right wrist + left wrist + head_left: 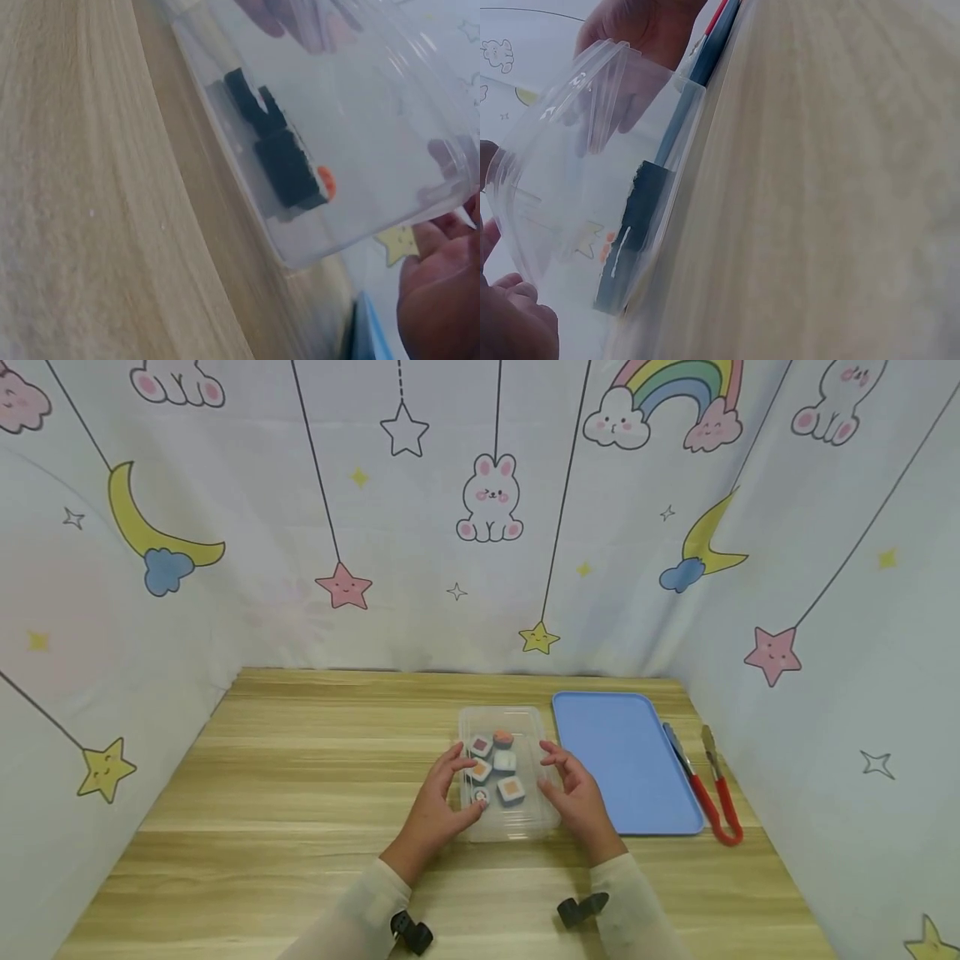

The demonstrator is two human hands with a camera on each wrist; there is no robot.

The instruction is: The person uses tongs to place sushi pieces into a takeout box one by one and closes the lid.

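A clear plastic box [504, 832] sits on the table with several sushi pieces inside, dark-wrapped with white tops and orange or dark fillings. My left hand [435, 806] holds the box at its left rim, thumb toward the front and fingers farther back. On the opposite side, my right hand [581, 797] holds the right rim with bent fingers and thumb. Through the wall in the right wrist view, dark-sided sushi [289, 169] rests on the box's floor. The left wrist view shows the upper rim [604, 56] as several clear layers.
A blue tray [626, 760] lies just right of the box. Beside its right edge are tongs with red handles [731, 814]. A printed curtain [420, 635] stands behind the wooden table [300, 760] and along both sides.
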